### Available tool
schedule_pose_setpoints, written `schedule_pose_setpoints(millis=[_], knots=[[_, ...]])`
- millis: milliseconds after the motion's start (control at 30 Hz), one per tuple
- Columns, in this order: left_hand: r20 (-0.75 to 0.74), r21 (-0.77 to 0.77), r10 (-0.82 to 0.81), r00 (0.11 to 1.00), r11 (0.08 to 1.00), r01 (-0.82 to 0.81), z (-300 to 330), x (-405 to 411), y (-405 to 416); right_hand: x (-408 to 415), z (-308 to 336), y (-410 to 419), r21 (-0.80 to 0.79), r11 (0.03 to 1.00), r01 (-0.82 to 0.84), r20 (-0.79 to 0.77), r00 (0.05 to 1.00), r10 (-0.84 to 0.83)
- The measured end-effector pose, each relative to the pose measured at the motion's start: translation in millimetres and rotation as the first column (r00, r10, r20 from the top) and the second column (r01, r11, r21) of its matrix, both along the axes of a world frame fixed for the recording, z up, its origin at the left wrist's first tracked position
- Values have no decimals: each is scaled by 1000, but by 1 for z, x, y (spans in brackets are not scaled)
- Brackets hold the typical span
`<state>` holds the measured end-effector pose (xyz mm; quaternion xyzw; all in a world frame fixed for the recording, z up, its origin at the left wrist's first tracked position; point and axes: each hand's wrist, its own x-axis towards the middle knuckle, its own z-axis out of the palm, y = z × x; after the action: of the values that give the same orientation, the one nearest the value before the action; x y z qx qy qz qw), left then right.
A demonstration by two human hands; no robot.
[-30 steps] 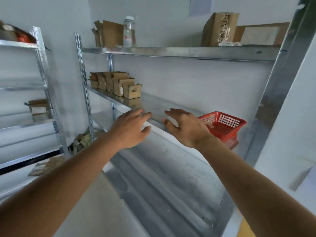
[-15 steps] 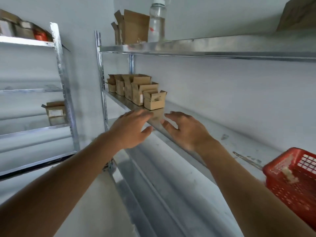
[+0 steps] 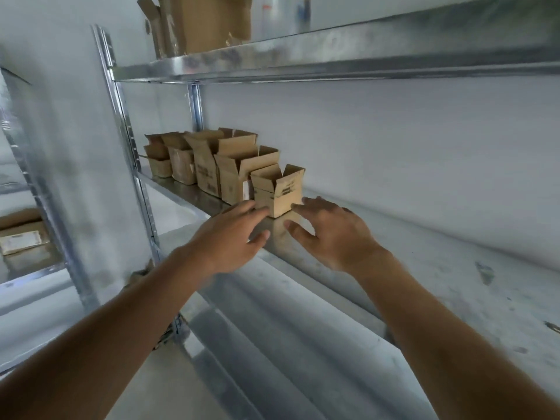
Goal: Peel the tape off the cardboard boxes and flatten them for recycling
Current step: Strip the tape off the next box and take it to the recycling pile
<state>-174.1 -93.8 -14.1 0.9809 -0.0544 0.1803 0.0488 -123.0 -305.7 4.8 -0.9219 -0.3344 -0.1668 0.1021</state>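
Note:
A row of several small open cardboard boxes stands on the middle metal shelf [image 3: 424, 256]. The nearest small box [image 3: 280, 190] has its flaps up. Behind it stands a taller box [image 3: 235, 174] with a white label. My left hand [image 3: 233, 241] reaches in just left of the nearest box, fingers straight, fingertips close to its lower left corner. My right hand [image 3: 330, 234] is spread just right of the box, fingertips at its lower right edge. Neither hand holds anything. No tape is clearly visible.
A larger torn cardboard box [image 3: 200, 22] sits on the top shelf [image 3: 333, 56], with a bottle partly visible beside it. Another rack at the left holds a labelled box [image 3: 21, 234]. A steel upright [image 3: 127, 140] frames the shelf's left end.
I have moved closer to the boxes and both hands have advanced along the shelf to either side of the nearest small box. The red basket has left the view.

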Motion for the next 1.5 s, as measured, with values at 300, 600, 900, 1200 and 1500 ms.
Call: schedule_pose_setpoints(millis=[300,600,900,1200,1500], knots=[[-34,-10,-161,986,987,161,1,103,82,76,-4,76,-52,985,165,-88,982,-169],[45,-70,-233,971,969,236,-32,195,125,157,0,123,-72,979,191,-18,981,-193],[10,-150,-264,965,953,262,-61,236,137,198,0,147,-208,941,266,58,964,-259],[-22,-271,-388,922,890,368,-59,253,142,201,-27,156,-34,944,327,-91,940,-329],[-53,-619,-447,893,717,322,-40,253,99,167,-50,124,375,888,267,-9,959,-284]])
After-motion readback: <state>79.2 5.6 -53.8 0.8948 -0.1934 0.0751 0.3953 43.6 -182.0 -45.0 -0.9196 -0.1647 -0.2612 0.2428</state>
